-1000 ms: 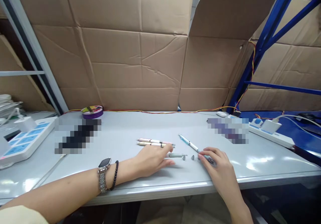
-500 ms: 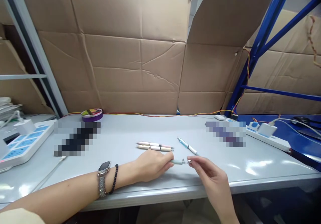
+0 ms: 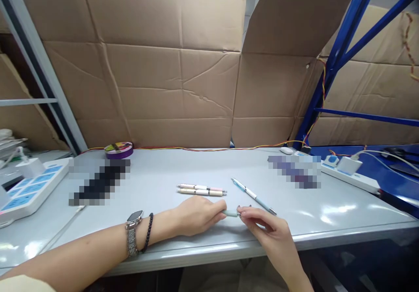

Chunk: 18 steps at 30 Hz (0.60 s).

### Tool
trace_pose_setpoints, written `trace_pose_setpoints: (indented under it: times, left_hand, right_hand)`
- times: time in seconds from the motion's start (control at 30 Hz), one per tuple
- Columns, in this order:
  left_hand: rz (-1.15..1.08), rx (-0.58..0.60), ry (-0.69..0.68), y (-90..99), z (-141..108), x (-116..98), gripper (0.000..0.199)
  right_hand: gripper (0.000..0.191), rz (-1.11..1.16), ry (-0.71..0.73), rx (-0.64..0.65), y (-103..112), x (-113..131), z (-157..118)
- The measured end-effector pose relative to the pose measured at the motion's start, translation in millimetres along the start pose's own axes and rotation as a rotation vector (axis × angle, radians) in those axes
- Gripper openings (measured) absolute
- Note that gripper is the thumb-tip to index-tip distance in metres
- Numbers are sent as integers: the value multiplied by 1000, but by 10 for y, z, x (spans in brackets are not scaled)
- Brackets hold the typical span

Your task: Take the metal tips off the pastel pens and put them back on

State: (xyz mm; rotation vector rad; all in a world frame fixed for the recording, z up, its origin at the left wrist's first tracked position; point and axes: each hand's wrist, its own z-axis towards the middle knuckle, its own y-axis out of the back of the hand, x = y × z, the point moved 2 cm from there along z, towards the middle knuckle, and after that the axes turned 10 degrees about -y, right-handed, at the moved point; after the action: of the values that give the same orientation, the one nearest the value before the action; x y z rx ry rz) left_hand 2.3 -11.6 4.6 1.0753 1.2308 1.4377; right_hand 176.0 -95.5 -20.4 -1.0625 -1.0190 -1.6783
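My left hand (image 3: 200,215) is closed round a pale green pen (image 3: 231,213), whose barrel pokes out to the right between thumb and fingers. At that end my right hand (image 3: 269,225) pinches the pen's small end piece; the fingertips mostly hide it. A dark clip-like bit shows just above the right fingers. Beyond my hands, two cream-and-white pens (image 3: 200,192) lie side by side. A blue-and-white pen (image 3: 253,196) lies slantwise behind my right hand.
A purple roll of tape (image 3: 119,151) stands at the back left. White power strips (image 3: 36,191) lie at both sides. Two blurred-out items are on the tabletop (image 3: 157,170), with a thin cable along its rear edge. Cardboard (image 3: 176,69) walls the back; a blue metal frame rises right.
My right hand has moved left, bringing the small silver end piece up to the pen's barrel and closing the gap. My left hand stays put. More of the blue-and-white pen shows.
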Motion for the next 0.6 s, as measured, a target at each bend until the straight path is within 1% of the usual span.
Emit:
trace_pose_setpoints:
  times: [0.17, 0.23, 0.37, 0.5, 0.6]
  left_hand:
    - [-2, 13, -40, 20, -1, -10, 14]
    - [-10, 14, -33, 26, 1, -9, 15]
    - [-30, 19, -11, 22, 2, 0, 17]
    - [-40, 9, -12, 7, -3, 8, 19]
    - [-25, -7, -15, 2, -2, 9, 18]
  right_hand:
    - [11, -70, 37, 22, 11, -31, -5]
    - [11, -77, 22, -6, 11, -40, -4]
    - [17, -111, -2, -69, -10, -35, -1]
    - [20, -223, 32, -106, -43, -19, 3]
    - [21, -227, 57, -128, -61, -18, 2]
